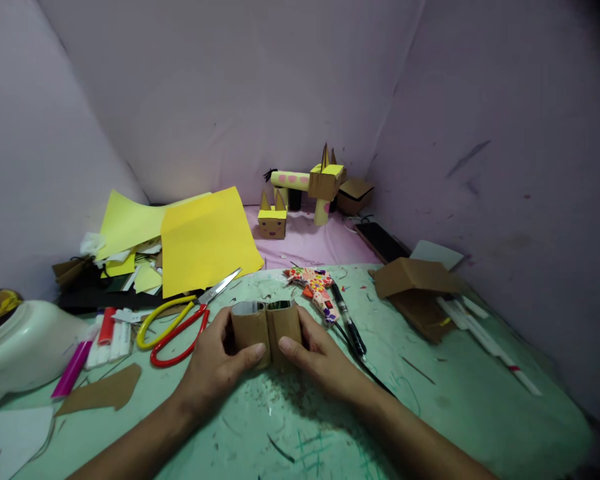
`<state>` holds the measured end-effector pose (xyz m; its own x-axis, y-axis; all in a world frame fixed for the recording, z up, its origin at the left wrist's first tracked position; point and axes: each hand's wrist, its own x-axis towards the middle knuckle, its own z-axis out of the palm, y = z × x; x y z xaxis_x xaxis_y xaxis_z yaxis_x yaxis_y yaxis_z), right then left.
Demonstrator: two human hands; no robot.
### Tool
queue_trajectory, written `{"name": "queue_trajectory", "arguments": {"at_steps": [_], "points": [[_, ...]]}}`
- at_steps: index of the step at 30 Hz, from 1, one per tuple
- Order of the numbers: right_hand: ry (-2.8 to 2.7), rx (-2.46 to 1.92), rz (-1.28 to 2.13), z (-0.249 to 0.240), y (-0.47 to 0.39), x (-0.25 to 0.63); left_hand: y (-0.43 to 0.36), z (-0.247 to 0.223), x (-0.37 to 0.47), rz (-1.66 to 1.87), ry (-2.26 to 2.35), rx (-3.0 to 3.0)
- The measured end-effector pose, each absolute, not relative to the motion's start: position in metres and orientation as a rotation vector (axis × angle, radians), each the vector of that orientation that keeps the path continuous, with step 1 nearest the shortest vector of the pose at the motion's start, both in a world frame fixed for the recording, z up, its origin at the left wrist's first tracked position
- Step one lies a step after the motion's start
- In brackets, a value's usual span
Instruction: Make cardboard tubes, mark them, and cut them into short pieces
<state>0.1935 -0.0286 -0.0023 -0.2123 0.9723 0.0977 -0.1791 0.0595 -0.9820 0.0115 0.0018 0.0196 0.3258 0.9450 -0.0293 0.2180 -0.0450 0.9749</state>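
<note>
Two short brown cardboard tubes (250, 327) stand side by side at the middle of the table, their open tops toward me and their sides touching or nearly so. Round the left one my left hand (223, 363) is closed, its thumb on the front. My right hand (317, 353) grips the right tube (286, 328) in the same way. The fingers behind the tubes are mostly hidden. Left of my left hand lie scissors (180, 327) with one yellow and one red handle. Beyond my right hand are a flower-patterned glue gun (317, 287) and a black pen (349, 320).
Yellow paper (205, 240) and scraps cover the back left. A white container (30, 347) and several markers (107, 327) sit at left. Behind stand a small cardboard animal head (272, 223) and a yellow spotted figure (325, 180). A phone (383, 241) and an open cardboard box (415, 280) are at right.
</note>
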Motion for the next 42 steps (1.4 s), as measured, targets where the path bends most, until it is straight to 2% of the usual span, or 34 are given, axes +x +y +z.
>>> {"name": "queue_trajectory", "arguments": {"at_steps": [8,18,42], "points": [[-1.223,-1.124,1.145,-0.001,-0.027,0.191,0.007,0.021,0.007,0.857,1.187,1.562],[-1.54,-1.197,0.949,-0.007,-0.028,0.19,0.004,0.021,0.005,0.674,1.27,1.884],[-1.785,-1.252,0.853,-0.004,-0.029,0.202,0.01,0.015,0.002,0.62,1.08,1.797]]}}
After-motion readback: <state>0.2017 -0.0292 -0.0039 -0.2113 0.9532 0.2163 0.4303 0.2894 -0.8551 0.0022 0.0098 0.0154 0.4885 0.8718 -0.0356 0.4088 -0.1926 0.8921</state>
